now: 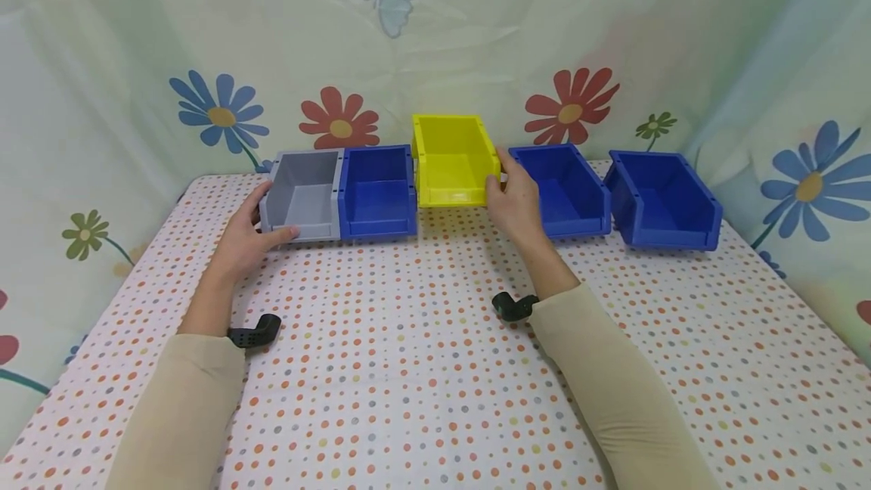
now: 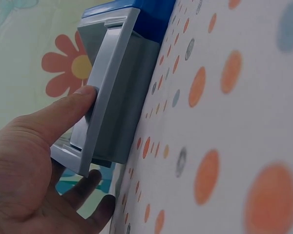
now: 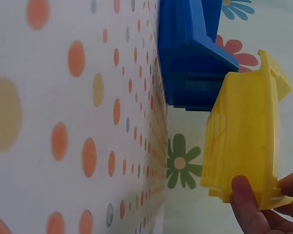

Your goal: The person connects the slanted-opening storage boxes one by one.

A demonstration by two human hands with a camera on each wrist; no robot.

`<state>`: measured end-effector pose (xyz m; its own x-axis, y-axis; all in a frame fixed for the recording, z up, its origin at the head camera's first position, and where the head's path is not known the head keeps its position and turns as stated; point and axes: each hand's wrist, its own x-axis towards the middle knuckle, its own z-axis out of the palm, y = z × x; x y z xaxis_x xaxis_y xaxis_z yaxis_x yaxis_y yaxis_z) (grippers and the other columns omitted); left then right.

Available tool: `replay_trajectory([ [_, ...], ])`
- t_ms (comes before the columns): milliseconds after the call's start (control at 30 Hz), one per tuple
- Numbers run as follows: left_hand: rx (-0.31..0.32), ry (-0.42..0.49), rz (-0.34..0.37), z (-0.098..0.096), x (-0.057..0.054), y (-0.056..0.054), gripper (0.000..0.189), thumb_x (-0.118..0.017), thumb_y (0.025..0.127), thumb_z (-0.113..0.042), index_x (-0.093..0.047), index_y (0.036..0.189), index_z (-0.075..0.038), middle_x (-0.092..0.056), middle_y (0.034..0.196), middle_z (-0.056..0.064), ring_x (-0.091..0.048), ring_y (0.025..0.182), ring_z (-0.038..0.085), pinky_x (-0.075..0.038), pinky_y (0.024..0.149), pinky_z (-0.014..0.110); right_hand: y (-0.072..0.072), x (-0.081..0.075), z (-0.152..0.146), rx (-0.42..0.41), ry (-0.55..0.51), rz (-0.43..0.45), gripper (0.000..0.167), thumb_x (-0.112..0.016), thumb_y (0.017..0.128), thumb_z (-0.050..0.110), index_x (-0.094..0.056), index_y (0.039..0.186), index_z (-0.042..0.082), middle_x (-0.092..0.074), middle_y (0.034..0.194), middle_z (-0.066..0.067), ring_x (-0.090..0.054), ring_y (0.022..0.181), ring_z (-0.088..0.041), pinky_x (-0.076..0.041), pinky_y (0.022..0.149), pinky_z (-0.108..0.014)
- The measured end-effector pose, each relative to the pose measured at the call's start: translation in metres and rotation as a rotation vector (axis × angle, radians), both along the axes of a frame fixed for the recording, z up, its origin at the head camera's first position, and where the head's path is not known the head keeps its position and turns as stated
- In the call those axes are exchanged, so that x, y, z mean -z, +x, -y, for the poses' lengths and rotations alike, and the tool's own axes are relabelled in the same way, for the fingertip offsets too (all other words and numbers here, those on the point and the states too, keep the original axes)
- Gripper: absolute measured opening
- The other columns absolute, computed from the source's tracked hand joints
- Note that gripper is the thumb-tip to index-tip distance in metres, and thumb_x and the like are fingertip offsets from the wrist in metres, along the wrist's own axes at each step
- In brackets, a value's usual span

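Note:
My left hand [image 1: 240, 243] holds the grey storage bin [image 1: 314, 232] at its left front corner. In the left wrist view the thumb lies over the front lip, with the other fingers around the side. A blue bin [image 1: 378, 228] stands right beside the grey one. My right hand [image 1: 517, 199] grips the yellow bin [image 1: 452, 172] by its right wall, thumb at the front corner. The right wrist view shows this yellow bin [image 3: 244, 131] raised off the tabletop, close to the first blue bin [image 3: 193, 80].
Two more blue bins, one just right of my right hand [image 1: 574, 227] and one farther right [image 1: 674, 237], stand toward the back. A dotted cloth [image 1: 381, 369] covers the table. Behind it hangs a flowered curtain [image 1: 469, 44].

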<state>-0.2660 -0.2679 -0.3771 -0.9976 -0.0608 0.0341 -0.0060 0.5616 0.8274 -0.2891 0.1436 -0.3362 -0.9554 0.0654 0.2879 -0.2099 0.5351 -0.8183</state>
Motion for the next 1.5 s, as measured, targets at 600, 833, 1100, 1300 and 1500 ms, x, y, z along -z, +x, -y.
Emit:
replay_trajectory([
  [600, 0.007, 0.002, 0.012, -0.003, 0.0, -0.004, 0.105, -0.079, 0.093, -0.032, -0.006, 0.168, -0.035, -0.019, 0.172, 0.018, -0.025, 0.155, 0.044, -0.029, 0.12, 0.067, 0.004, -0.004, -0.002, 0.015, 0.061, -0.04, 0.055, -0.049, 0.107, 0.013, -0.038, 0.16, 0.01, -0.055, 0.147, -0.018, -0.066, 0.111, -0.036, -0.06, 0.089, -0.046],
  [833, 0.016, 0.005, 0.008, -0.003, 0.0, -0.004, 0.105, -0.079, 0.092, -0.034, -0.006, 0.168, -0.035, -0.02, 0.172, 0.018, -0.027, 0.154, 0.044, -0.031, 0.119, 0.066, 0.002, -0.004, -0.004, 0.013, 0.081, -0.005, 0.058, -0.049, 0.106, 0.014, -0.035, 0.162, 0.008, -0.054, 0.146, -0.019, -0.064, 0.109, -0.036, -0.058, 0.093, -0.046],
  [1100, -0.003, -0.004, 0.03, 0.001, 0.0, 0.001, 0.105, -0.079, 0.093, -0.035, -0.004, 0.167, -0.036, -0.018, 0.173, 0.017, -0.026, 0.154, 0.045, -0.03, 0.118, 0.068, 0.006, -0.005, 0.008, 0.06, 0.275, -0.178, 0.059, -0.055, 0.104, 0.022, -0.04, 0.158, 0.005, -0.048, 0.151, -0.022, -0.047, 0.133, -0.041, -0.048, 0.107, -0.054],
  [1300, 0.012, 0.006, 0.024, 0.0, 0.0, -0.001, 0.105, -0.079, 0.093, -0.034, -0.005, 0.167, -0.036, -0.016, 0.173, 0.015, -0.023, 0.156, 0.044, -0.028, 0.119, 0.068, 0.009, -0.009, 0.029, -0.017, 0.52, -0.442, 0.056, -0.058, 0.102, 0.019, -0.045, 0.154, 0.002, -0.049, 0.152, -0.021, -0.045, 0.138, -0.042, -0.039, 0.118, -0.051],
  [1500, 0.012, 0.005, 0.031, 0.001, 0.0, -0.001, 0.105, -0.079, 0.093, -0.033, -0.004, 0.167, -0.037, -0.016, 0.173, 0.016, -0.025, 0.155, 0.045, -0.03, 0.119, 0.068, 0.003, -0.011, 0.047, -0.231, 0.593, -0.265, 0.065, -0.052, 0.107, 0.032, -0.028, 0.165, 0.014, -0.028, 0.17, -0.011, -0.062, 0.119, -0.036, -0.053, 0.102, -0.045],
])
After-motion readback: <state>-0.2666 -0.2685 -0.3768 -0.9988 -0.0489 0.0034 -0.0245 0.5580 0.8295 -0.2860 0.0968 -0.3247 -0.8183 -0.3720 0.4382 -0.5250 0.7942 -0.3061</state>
